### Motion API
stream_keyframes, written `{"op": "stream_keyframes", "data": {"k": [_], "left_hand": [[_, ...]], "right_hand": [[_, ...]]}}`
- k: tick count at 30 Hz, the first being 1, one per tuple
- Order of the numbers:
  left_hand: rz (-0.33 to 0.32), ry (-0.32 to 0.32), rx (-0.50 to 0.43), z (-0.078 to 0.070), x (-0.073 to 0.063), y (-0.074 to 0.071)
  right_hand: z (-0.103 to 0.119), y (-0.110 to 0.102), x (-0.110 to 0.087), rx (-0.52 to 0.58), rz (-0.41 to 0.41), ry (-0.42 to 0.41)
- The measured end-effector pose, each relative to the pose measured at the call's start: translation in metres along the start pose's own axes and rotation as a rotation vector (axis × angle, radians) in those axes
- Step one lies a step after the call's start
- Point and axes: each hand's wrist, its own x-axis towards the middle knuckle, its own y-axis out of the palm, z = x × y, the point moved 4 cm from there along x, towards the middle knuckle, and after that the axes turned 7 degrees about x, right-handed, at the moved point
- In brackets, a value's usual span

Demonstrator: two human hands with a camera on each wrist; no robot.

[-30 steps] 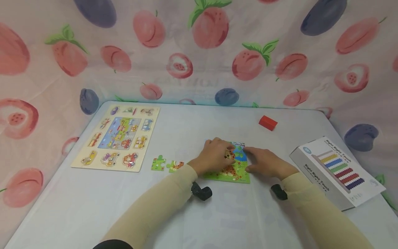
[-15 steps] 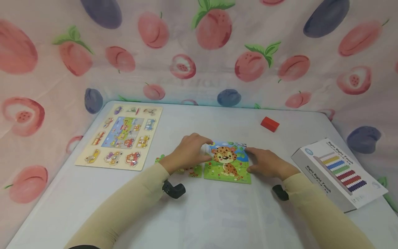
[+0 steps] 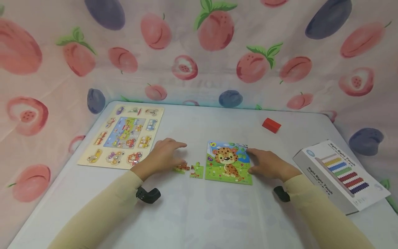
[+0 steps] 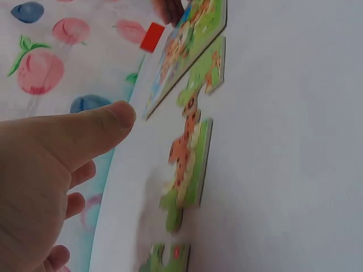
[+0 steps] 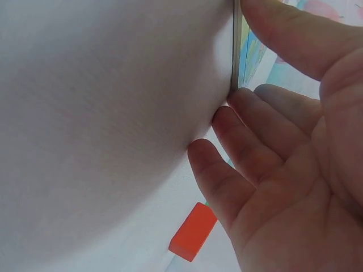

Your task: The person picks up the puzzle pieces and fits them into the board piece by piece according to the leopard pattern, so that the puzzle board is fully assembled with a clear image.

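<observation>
"How far along was it, from where you watched?"

"In my head view the leopard puzzle (image 3: 228, 162) lay flat just below the frame's centre, its picture looking whole; I judged that part done."

"And left over?"

"Loose bits to its left: a green-edged piece (image 3: 196, 171), a spotted piece (image 3: 182, 167) near it, and a third piece (image 4: 180, 260) low in the left wrist view. I reckoned those remained; whether any interlocked, I couldn't tell."

"The hands?"

"The left hand (image 3: 160, 155) was empty near them, thumb and forefinger wide apart. The right hand (image 3: 267, 164) lay spread at the puzzle's right edge, pinching nothing."
</observation>
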Motion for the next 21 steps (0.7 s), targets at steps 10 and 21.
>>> {"op": "stream_keyframes", "data": {"k": [10,21], "left_hand": [[-0.003,-0.065,0.033,0.039,-0.033,0.001],[0.017,-0.124,0.015,0.058,-0.049,0.004]], "right_hand": [[0.0,0.0,-0.002,0.015,0.001,-0.014],[0.0,0.0,-0.002,0.016,-0.006,-0.014]]}}
